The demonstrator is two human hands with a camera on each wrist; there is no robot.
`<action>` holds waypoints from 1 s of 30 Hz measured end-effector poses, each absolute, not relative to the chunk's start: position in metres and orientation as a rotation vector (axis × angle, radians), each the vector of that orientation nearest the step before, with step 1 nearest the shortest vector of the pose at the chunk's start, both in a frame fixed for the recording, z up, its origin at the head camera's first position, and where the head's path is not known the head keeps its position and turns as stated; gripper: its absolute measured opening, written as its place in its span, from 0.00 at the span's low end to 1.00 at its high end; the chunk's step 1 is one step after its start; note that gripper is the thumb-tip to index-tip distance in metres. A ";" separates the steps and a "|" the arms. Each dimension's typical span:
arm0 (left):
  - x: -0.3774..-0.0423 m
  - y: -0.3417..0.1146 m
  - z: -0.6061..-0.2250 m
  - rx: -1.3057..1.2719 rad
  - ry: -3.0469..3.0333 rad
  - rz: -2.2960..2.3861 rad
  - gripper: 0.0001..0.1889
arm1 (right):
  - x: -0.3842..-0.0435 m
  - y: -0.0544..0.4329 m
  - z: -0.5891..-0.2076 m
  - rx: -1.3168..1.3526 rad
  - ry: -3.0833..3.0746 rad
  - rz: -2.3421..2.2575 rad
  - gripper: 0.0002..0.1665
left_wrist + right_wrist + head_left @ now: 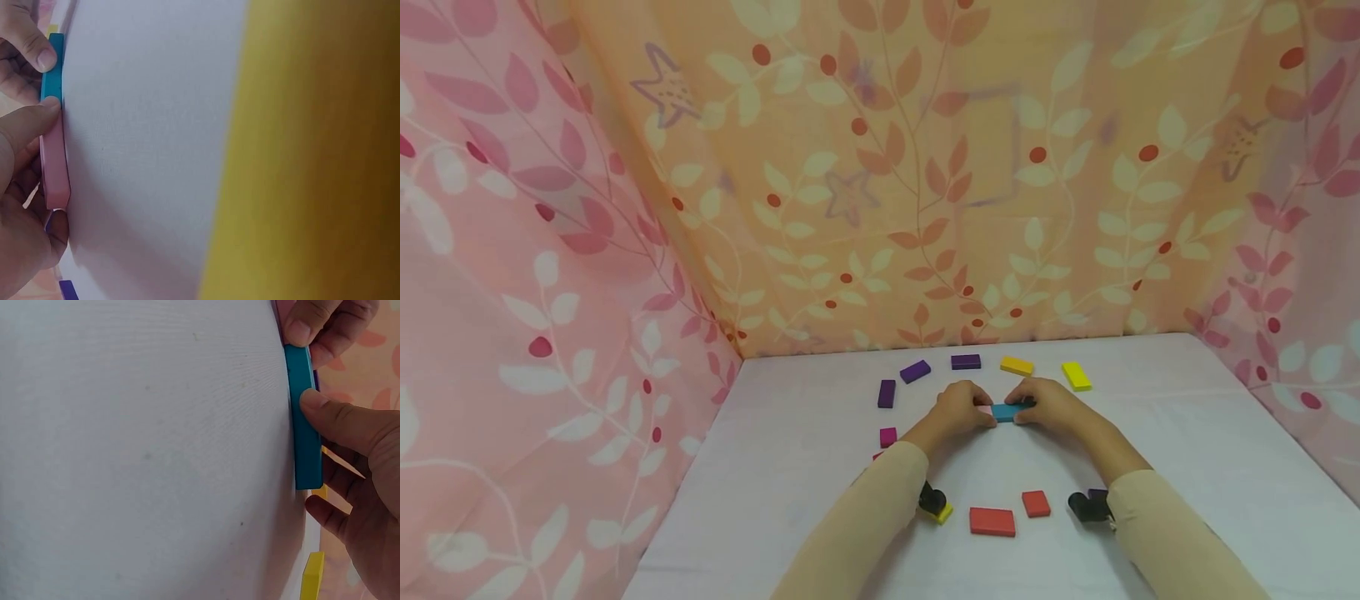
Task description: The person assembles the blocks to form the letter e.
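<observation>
Near the back of the table, my left hand (958, 407) pinches a pink block (55, 165), thumb on its near face and fingers behind. Beside it, my right hand (1051, 404) holds a teal-blue block (1006, 413) between thumb and fingers. The two blocks meet end to end in one line along the white tabletop. In the right wrist view, the blue block's long face (305, 437) shows plainly, while the pink one is mostly hidden by the left fingers. The left thumb tip lies right at the joint between them.
Behind the hands lie several purple blocks (966, 362), an orange-yellow block (1017, 366) and a yellow block (1076, 376). A magenta block (888, 437) is at the left. Nearer lie a red rectangular block (992, 522), a smaller red block (1036, 503) and a partly covered yellow block (943, 514).
</observation>
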State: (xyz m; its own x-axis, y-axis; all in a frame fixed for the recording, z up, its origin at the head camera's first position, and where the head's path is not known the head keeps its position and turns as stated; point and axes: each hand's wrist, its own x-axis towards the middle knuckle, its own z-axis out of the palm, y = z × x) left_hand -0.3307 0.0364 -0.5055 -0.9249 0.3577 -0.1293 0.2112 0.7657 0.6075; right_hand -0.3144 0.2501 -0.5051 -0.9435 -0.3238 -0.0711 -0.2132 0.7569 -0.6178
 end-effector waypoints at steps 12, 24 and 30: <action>-0.327 0.037 -0.506 0.376 2.701 0.953 0.10 | -0.319 0.270 -0.492 -0.413 2.891 -1.010 0.20; -0.331 0.035 -0.509 0.384 2.674 1.005 0.11 | -0.332 0.318 -0.490 -0.101 3.102 -1.081 0.24; -0.333 0.033 -0.512 0.404 2.648 1.017 0.11 | -0.332 0.332 -0.504 0.073 3.064 -1.130 0.27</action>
